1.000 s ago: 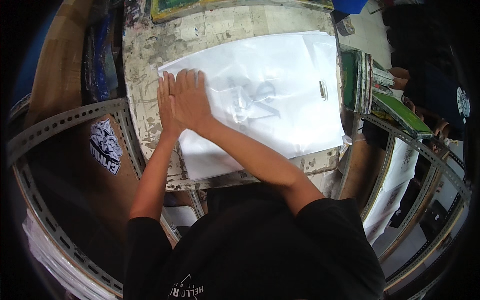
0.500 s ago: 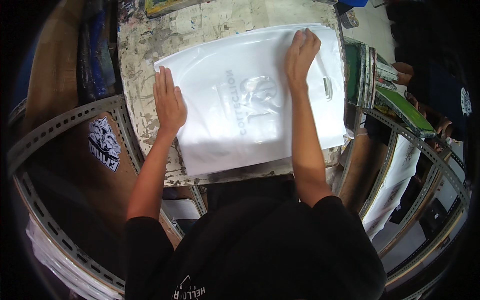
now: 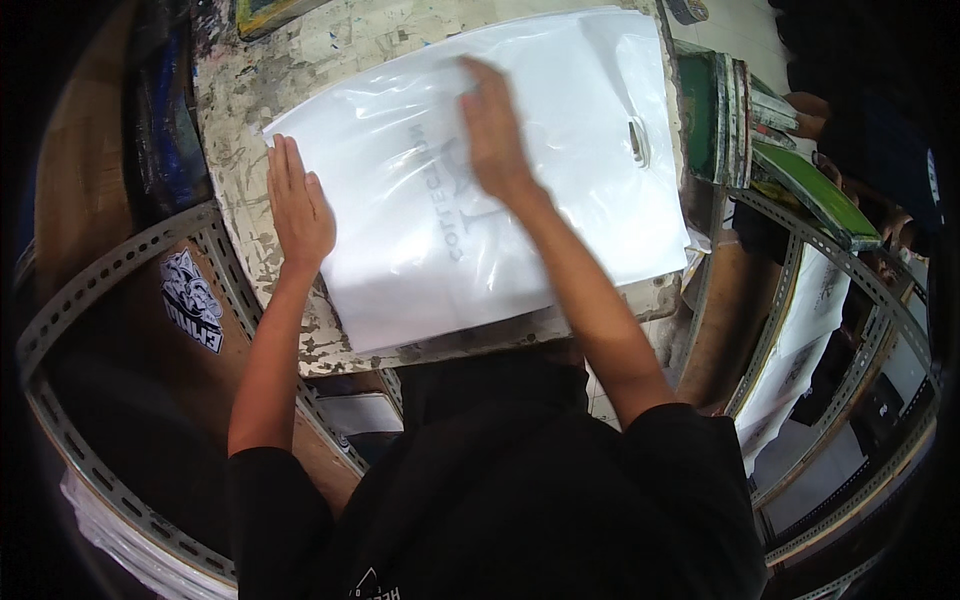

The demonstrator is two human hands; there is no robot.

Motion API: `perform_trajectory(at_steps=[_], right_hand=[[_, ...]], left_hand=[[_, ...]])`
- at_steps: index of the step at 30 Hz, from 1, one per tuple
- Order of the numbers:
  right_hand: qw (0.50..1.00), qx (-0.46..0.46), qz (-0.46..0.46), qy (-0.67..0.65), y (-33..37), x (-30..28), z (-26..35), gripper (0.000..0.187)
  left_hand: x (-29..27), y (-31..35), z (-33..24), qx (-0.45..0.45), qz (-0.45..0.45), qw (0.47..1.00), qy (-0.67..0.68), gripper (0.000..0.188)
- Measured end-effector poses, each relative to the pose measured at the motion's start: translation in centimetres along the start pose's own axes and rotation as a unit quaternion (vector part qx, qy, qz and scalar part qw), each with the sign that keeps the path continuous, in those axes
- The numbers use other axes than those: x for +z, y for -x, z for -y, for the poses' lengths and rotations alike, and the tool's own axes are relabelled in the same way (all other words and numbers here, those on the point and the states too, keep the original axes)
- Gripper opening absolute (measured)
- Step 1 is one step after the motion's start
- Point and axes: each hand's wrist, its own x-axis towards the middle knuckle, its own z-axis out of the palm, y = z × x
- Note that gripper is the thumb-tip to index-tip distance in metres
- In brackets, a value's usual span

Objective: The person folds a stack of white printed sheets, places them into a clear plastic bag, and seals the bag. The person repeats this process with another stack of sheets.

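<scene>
A stack of white plastic bags [image 3: 400, 290] lies flat on a paint-stained table [image 3: 250, 110]. The top bag has a grey print near its middle and an oval handle slot toward the right. My left hand [image 3: 300, 210] rests along the bags' left edge, fingers stretched out and pointing away from me. Over the print is my right hand [image 3: 495, 135], palm down on the bag, with its fingers extended and slightly blurred. Part of the print is hidden beneath it. Neither hand grips anything.
Printing frames [image 3: 715, 120], one of them green, stand at the table's right. Slotted metal shelving [image 3: 120, 250] flanks both sides, with a black-and-white sticker [image 3: 190, 300] on the left. A framed board [image 3: 270, 15] lies at the table's far left. Another person's hand [image 3: 808, 105] shows at right.
My right hand has slid left across the bag, from near the handle slot to the print. My left hand stays at the left edge. The whole view has shifted slightly.
</scene>
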Motion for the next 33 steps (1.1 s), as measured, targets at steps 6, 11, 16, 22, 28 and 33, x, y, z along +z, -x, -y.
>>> perform_trajectory(at_steps=[6, 11, 16, 22, 28, 33], right_hand=[[0.993, 0.024, -0.104, 0.048, -3.5, -8.2, -4.0, 0.047], [0.962, 0.163, -0.045, -0.212, -2.3, 3.2, -2.7, 0.054], [0.979, 0.024, 0.099, -0.174, 1.8, 12.2, 3.4, 0.052], [0.94, 0.098, -0.086, -0.314, -1.9, -5.4, -3.8, 0.052], [0.974, 0.084, -0.067, -0.198, -2.4, -4.7, -3.3, 0.052], [0.992, 0.058, -0.078, -0.086, -2.3, -5.1, -2.9, 0.048]], left_hand=[[0.2, 0.0, -0.1, 0.002, -0.005, 1.0, 0.004, 0.057], [0.2, -0.5, 0.1, 0.008, -0.005, 1.0, 0.012, 0.059], [0.8, -0.3, 1.0, 0.022, -0.013, 1.0, -0.002, 0.058], [0.4, 0.0, 0.0, 0.011, -0.012, 1.0, -0.014, 0.06], [-0.1, 0.0, 1.6, -0.01, 0.018, 0.999, 0.05, 0.06], [-4.4, 3.8, -4.1, -0.007, -0.006, 0.997, 0.07, 0.062]])
